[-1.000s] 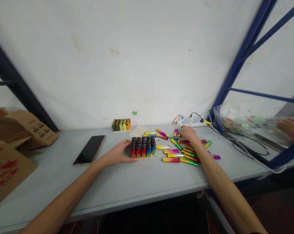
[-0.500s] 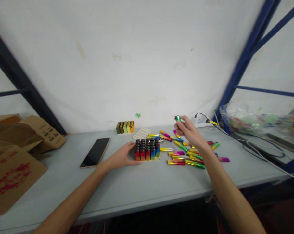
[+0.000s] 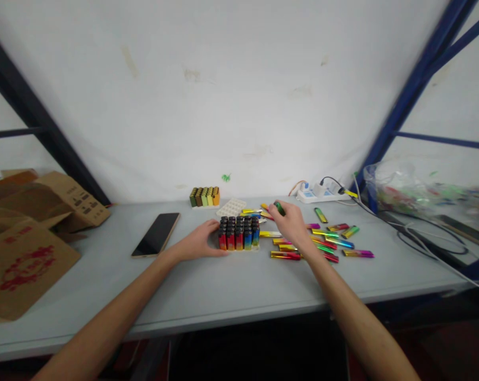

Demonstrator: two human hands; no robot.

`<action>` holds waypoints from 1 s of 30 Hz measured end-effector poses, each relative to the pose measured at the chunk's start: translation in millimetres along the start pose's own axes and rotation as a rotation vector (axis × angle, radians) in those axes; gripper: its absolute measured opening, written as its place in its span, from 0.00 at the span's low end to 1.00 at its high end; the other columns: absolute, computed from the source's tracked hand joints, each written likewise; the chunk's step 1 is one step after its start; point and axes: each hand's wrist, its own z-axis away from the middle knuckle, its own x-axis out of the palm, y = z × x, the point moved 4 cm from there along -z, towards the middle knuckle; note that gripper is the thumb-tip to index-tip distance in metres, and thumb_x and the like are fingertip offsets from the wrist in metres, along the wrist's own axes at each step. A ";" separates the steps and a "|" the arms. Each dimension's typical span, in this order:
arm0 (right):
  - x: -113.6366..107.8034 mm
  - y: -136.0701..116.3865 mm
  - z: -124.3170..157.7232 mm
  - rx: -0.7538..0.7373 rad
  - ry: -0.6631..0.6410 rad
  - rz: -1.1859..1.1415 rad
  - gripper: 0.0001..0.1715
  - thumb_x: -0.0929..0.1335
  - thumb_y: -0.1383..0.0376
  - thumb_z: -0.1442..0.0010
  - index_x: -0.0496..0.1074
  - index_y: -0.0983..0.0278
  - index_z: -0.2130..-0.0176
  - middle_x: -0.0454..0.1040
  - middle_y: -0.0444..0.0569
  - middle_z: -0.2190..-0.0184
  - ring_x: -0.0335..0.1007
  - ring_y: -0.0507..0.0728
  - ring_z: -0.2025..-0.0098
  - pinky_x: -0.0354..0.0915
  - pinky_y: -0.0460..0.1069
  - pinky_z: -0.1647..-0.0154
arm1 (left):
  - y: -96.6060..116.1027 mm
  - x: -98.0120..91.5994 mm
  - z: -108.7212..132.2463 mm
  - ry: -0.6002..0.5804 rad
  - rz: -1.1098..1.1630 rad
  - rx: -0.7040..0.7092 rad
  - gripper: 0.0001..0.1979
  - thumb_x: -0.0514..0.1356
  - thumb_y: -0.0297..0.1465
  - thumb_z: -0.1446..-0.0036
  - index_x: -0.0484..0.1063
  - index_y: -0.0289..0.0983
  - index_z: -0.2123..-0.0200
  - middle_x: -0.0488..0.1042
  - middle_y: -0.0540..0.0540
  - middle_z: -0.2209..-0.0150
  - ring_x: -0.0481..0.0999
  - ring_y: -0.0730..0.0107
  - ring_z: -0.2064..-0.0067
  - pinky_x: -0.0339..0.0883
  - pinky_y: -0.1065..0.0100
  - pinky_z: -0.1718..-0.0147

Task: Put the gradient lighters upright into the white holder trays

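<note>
My left hand (image 3: pixel 199 241) is curved around the left end of a block of upright lighters (image 3: pixel 239 235), thumb at the front and fingers behind. These lighters have black tops and shiny red, yellow and blue bodies, and stand in rows in a pale tray (image 3: pixel 256 248). Pinched in my right hand (image 3: pixel 292 222) is a green lighter (image 3: pixel 279 208), raised just behind and right of the block. Loose metallic lighters (image 3: pixel 286 255) lie scattered under and around my right forearm, some of them hidden by it.
Behind the block are an empty-looking white holed tray (image 3: pixel 231 207) and a smaller set of green, brown and orange lighters (image 3: pixel 205 197). A phone (image 3: pixel 155 235) lies left, beside cardboard boxes (image 3: pixel 36 259). A power strip (image 3: pixel 318 192), cables and a plastic bag (image 3: pixel 406 185) sit right.
My right hand has moved left with the green lighter, closer to the block. My left hand keeps its place at the block's left end. Some loose lighters on the right lie differently.
</note>
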 end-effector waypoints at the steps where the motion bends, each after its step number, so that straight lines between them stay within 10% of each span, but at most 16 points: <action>1: 1.1 0.0 0.1 0.001 0.002 -0.001 0.23 0.62 0.55 0.35 0.56 0.60 0.78 0.53 0.40 0.81 0.52 0.50 0.75 0.46 0.48 0.73 | -0.5 0.2 -0.1 0.001 -0.002 -0.004 0.42 0.71 0.55 0.56 0.74 0.36 0.43 0.75 0.36 0.42 0.73 0.41 0.40 0.67 0.49 0.38; 19: -1.9 -15.4 -0.5 -0.328 -0.297 0.028 0.25 0.62 0.49 0.28 0.69 0.62 0.69 0.73 0.48 0.68 0.67 0.56 0.62 0.60 0.49 0.60 | 0.9 1.1 -1.5 -0.035 0.025 0.020 0.39 0.72 0.53 0.54 0.74 0.36 0.45 0.74 0.37 0.43 0.73 0.45 0.41 0.66 0.53 0.37; 30: -6.5 -22.5 7.5 -0.169 -0.606 -0.039 0.24 0.70 0.48 0.34 0.68 0.62 0.72 0.82 0.48 0.73 0.77 0.56 0.71 0.62 0.48 0.70 | 3.6 0.4 -0.9 -0.050 0.031 0.011 0.39 0.72 0.51 0.53 0.72 0.35 0.44 0.73 0.36 0.42 0.72 0.45 0.41 0.65 0.52 0.38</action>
